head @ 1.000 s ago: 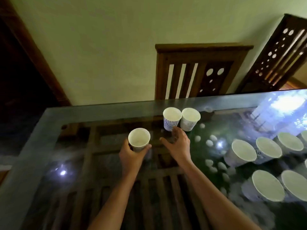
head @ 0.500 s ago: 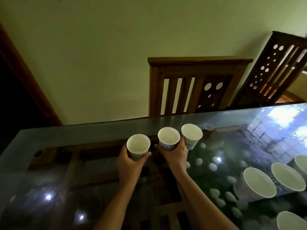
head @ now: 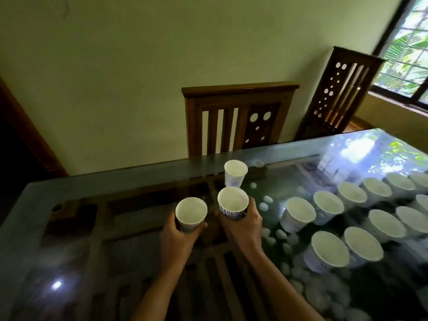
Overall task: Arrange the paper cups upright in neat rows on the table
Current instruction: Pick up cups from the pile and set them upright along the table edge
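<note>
My left hand [head: 177,237] grips a white paper cup [head: 191,214] held upright. My right hand [head: 244,224] grips a second cup [head: 232,206] with a blue swirl print, close beside the first. Both cups are over the glass table [head: 115,186]; whether they touch the glass I cannot tell. A third cup [head: 235,176] stands alone and upright near the table's far edge. To the right, several cups [head: 328,207] stand upright in two rows, with the nearer row [head: 330,251] closest to me.
A wooden chair [head: 238,117] stands behind the table's far edge, and a second chair [head: 342,93] leans near the window [head: 407,42] at the right. Wooden slats and pale pebbles show under the glass.
My right hand took hold of the swirl cup and drew it back from the far cup. My left hand kept its cup and moved nearer. The view swung right, showing more rows.
</note>
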Motion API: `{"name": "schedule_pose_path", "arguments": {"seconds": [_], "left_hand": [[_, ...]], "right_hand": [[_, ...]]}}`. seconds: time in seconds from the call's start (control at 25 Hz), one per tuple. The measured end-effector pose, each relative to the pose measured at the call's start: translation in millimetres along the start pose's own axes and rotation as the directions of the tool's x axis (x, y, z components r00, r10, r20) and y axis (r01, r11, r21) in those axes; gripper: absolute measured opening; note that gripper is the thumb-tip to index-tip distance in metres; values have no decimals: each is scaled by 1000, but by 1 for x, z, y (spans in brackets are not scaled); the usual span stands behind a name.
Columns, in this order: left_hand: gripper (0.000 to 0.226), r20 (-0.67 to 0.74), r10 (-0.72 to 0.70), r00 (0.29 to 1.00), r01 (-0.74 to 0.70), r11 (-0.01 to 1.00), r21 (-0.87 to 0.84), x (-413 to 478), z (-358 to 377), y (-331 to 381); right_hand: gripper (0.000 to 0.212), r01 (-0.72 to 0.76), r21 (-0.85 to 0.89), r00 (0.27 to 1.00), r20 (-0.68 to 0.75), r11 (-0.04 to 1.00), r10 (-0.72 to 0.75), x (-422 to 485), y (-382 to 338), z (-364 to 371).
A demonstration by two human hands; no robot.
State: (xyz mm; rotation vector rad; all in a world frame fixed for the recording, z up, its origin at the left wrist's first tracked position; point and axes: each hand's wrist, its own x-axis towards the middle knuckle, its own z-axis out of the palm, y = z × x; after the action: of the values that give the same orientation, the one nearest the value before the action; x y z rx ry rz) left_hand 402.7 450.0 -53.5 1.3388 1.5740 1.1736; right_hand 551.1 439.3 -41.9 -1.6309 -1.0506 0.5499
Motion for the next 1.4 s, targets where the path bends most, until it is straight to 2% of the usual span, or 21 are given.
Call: {"name": "schedule_pose_path", "arguments": {"seconds": [0.16,0.32,0.48,0.56,0.72,0.88,1.08,1.24,1.4], "left_hand": [[70,142,44,989,-42,999,-17,-79,-11,17],[86,207,94,974,-96,995,-1,-155,-5,23],[81,349,108,931,-100,994,-42,-241,16,32],[77,449,108,887,-101,994,-40,-280,29,32],[75,666,147,731,-133,988,-72,-365,58,40],[69,755,162,636,-152,985,-83,-421,93,55],[73,759,142,635,-166,985,-45,-448,128,62],[76,743,107,660,-137,990,-21,-448,142,58],[78,743,102,662,-146,989,-6,-448,142,56]], "right_hand": [[64,-19,33,995,-99,999,23,-79,-11,-69],[64,-50,52,971,-231,997,60,-165,-8,-137],[62,-94,44,935,-339,995,103,-255,8,-206],[62,-128,62,905,-400,990,142,-289,17,-237],[72,-236,75,803,-547,969,238,-346,42,-306],[66,-315,94,753,-580,944,309,-381,62,-355],[62,-346,117,735,-582,931,347,-398,76,-385],[72,-360,92,762,-546,928,349,-398,88,-390],[71,-382,89,761,-535,920,367,-395,94,-388]]}}
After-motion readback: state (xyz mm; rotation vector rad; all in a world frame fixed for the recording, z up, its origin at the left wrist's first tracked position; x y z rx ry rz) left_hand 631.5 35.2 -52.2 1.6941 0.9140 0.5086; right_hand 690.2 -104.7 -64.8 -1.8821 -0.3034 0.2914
